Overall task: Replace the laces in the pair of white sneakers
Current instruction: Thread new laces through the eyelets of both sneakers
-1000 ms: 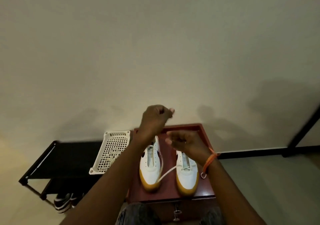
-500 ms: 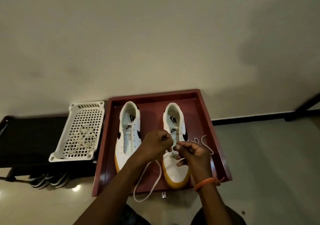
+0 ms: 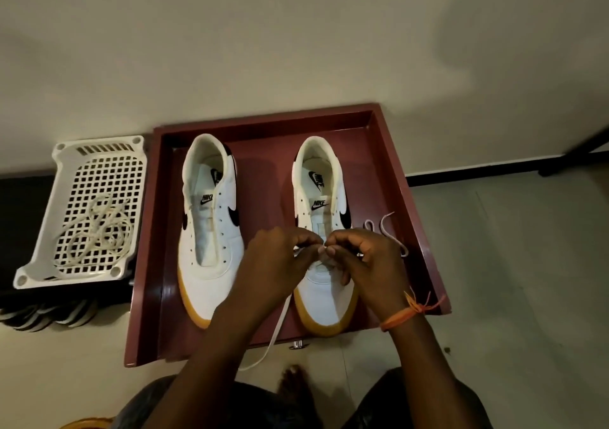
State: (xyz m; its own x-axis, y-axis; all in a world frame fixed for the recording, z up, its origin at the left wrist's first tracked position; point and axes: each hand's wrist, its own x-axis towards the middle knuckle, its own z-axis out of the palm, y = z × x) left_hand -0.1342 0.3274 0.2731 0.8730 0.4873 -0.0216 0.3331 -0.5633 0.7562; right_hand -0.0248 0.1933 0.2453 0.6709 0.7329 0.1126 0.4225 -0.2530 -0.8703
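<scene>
White leather sneakers with gum-coloured soles sit side by side, toes toward the person, in a dark red wooden tray point(image 3: 158, 230) on the floor. Left sneaker point(image 3: 211, 230): every visible eyelet is bare, no lace present. Right sneaker point(image 3: 324, 230): upper eyelets also bare; a white lace point(image 3: 278, 326) appears to run through the lowest eyelets near the toe, though the hands cover that spot. One end trails off the tray's near edge onto the floor; the other end point(image 3: 387, 234) lies in loose curls on the tray just right of the shoe. A tangle of off-white laces point(image 3: 99, 230) lies in a white perforated plastic basket point(image 3: 99, 151) left of the tray; whether these are the old pair cannot be told. Judgement: task is early, with one shoe barely begun, the other untouched, and nearly all threading left. Left hand point(image 3: 276, 263) hovers over the right sneaker's forefoot, fingers curled, fingertips pinching the lace at the shoe's midline. Right hand point(image 3: 359, 257), wrist wearing an orange thread band point(image 3: 400, 316), mirrors it, thumb and forefinger pinching the same lace, fingertips of both hands nearly touching. Both forearms reach in from the near edge.
</scene>
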